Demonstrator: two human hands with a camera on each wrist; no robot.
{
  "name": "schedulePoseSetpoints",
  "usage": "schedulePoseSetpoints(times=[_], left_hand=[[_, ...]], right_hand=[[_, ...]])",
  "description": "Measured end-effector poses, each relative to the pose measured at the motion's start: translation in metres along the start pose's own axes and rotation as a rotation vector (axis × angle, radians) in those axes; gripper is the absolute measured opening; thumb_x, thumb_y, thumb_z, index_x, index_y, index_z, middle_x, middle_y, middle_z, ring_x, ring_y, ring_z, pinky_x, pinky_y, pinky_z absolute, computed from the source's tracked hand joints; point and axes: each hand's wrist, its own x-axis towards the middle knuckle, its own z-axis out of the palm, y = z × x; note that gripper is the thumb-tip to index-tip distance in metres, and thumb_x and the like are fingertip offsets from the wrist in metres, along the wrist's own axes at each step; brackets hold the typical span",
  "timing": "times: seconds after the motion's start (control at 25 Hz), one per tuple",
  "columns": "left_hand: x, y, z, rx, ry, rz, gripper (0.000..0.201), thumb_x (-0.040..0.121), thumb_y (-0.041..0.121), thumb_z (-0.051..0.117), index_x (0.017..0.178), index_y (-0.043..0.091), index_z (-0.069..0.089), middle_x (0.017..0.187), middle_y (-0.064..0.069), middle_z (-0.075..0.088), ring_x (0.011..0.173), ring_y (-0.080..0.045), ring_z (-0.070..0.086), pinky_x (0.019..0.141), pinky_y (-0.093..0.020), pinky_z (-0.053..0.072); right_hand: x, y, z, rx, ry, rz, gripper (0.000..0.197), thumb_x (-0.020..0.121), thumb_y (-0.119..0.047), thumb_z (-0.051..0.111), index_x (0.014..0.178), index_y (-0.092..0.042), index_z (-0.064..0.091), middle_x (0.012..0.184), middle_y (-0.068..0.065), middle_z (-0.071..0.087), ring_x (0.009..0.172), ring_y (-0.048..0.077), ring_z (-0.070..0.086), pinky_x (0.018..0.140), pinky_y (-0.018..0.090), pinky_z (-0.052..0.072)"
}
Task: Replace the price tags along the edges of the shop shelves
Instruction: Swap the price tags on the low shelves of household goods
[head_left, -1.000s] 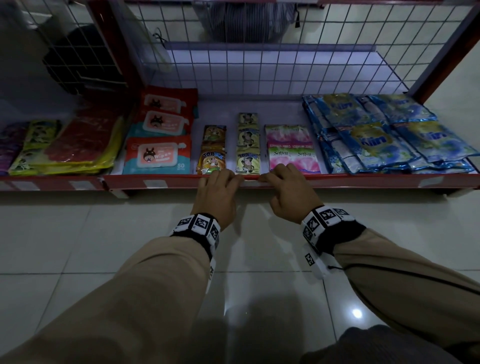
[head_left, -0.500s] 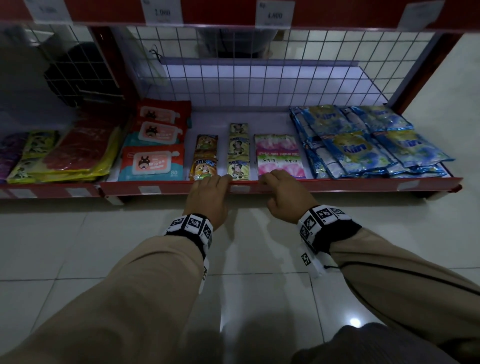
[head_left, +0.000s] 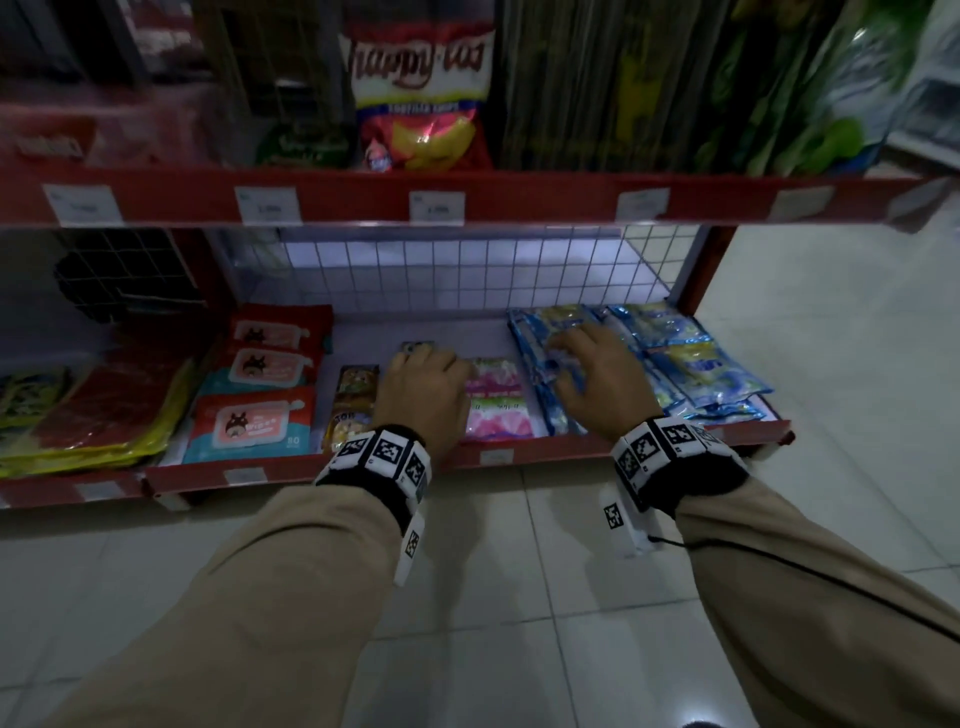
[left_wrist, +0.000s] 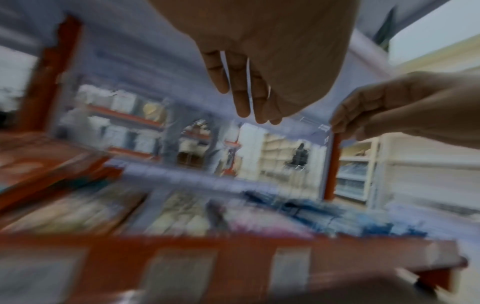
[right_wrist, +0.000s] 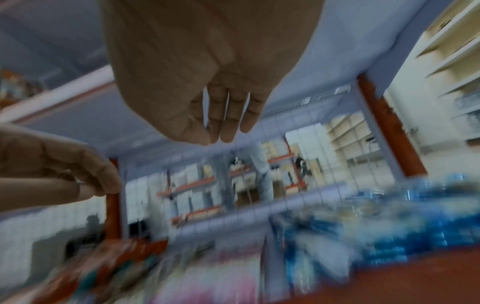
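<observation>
Hovering over the lower shelf (head_left: 571, 451), both hands hold nothing, fingers loose.
Small white price tags (head_left: 435, 207) sit along the red shelf edges, print blurred. Left hand (head_left: 426, 392) and right hand (head_left: 597, 382): wrist views show relaxed fingers, which the head view hides.

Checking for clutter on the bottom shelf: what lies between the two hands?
In the head view, the pink sachets lie between the left hand and the right hand.
</observation>
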Motion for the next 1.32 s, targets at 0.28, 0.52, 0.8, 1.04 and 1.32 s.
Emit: schedulePoseSetpoints(times=[0.28,0.52,0.8,1.04,1.32], left_hand=[[0.09,0.054,-0.078,-0.043,0.342,0.207,0.033,0.075,0.01,0.061,0.108,0.013,0.064,0.106,-0.006,0.062,0.099,-0.03,0.053,0.078,-0.04,0.04],[0.122,0.071,-0.093,0.071,0.299,0.122,0.048,0.076,0.021,0.06,0.124,0.014,0.055,0.124,-0.006,0.05,0.115,-0.029,0.043,0.087,-0.041,0.037],[0.125,0.076,-0.087,0.128,0.351,0.074,0.055,0.072,0.027,0.064,0.125,0.018,0.052,0.117,-0.006,0.051,0.107,-0.029,0.047,0.085,-0.042,0.038],[0.125,0.083,-0.087,0.166,0.284,0.065,0.061,0.074,0.029,0.062,0.133,0.027,0.044,0.127,-0.007,0.044,0.115,-0.03,0.04,0.092,-0.043,0.032],[0.136,0.09,-0.096,0.098,0.212,0.089,0.057,0.071,0.018,0.06,0.126,0.018,0.046,0.117,-0.005,0.045,0.106,-0.026,0.039,0.087,-0.036,0.032]], right_hand=[[0.053,0.015,-0.081,-0.091,0.44,-0.008,0.032,0.079,-0.007,0.06,0.11,-0.007,0.06,0.108,0.013,0.057,0.101,0.031,0.049,0.085,0.031,0.04],[0.068,0.02,-0.102,-0.231,0.408,-0.048,0.038,0.076,-0.01,0.063,0.114,-0.006,0.062,0.114,0.015,0.057,0.102,0.035,0.052,0.086,0.041,0.045],[0.076,0.01,-0.107,-0.286,0.365,0.032,0.047,0.066,-0.009,0.057,0.113,-0.009,0.06,0.113,0.016,0.051,0.1,0.035,0.049,0.079,0.043,0.043],[0.088,0.006,-0.118,-0.39,0.262,0.112,0.035,0.069,-0.03,0.061,0.101,-0.017,0.054,0.104,0.005,0.049,0.101,0.029,0.039,0.079,0.037,0.026],[0.089,0.011,-0.126,-0.22,0.206,-0.058,0.029,0.075,-0.012,0.062,0.103,-0.005,0.058,0.102,0.011,0.055,0.094,0.031,0.047,0.08,0.04,0.041]])
